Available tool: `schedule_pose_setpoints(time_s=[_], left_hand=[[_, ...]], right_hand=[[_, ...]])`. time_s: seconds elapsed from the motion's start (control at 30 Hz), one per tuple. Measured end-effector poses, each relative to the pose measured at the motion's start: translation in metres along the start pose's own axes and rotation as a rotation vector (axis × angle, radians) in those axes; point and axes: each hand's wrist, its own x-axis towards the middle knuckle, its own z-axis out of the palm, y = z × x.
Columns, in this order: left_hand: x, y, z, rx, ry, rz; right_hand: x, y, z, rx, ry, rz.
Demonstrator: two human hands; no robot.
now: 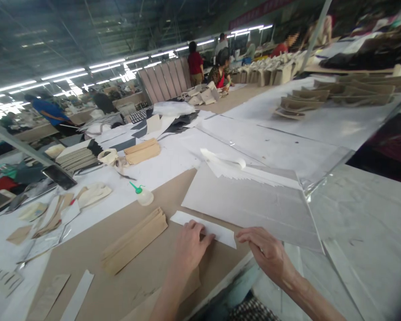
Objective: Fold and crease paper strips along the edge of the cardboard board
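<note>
My left hand (190, 247) lies on a narrow white paper strip (217, 229) on the brown table, fingers curled down onto it. My right hand (267, 252) rests just right of the strip's end, its fingers bent and touching the edge of a large grey-white sheet (250, 205). A stack of tan folded paper pieces (135, 240) lies left of my left hand. Fanned white strips (234, 169) sit on the far side of the large sheet.
A small glue bottle with a green nozzle (143, 194) stands beyond the tan stack. Another tan stack (143, 151), tape roll (107, 156), a phone (59, 176) and paper scraps lie left. Folded paper bags (304, 100) pile far right. Several people work at distant tables.
</note>
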Motion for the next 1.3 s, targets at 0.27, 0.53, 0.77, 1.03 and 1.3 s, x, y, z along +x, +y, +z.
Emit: schedule_pose_setpoints(time_s=[0.27,0.53,0.77,1.03,1.3], left_hand=[[0.004,0.016,0.009,0.089,0.02,-0.03],[-0.007,0.028,-0.002,0.14,0.024,0.006],[-0.02,0.065,0.023,0.02,0.048,0.215],[-0.026,0.082,0.036,0.08,0.084,0.214],[-0.007,0.051,0.02,-0.684,-0.021,-0.106]], right_hand=[[-0.005,0.007,0.005,-0.007,-0.003,0.033],[-0.014,0.008,0.002,-0.136,-0.175,0.079],[-0.022,0.005,0.002,-0.183,-0.215,0.08],[-0.032,0.015,-0.008,-0.168,-0.116,0.114],[-0.027,0.003,-0.009,-0.089,-0.137,0.093]])
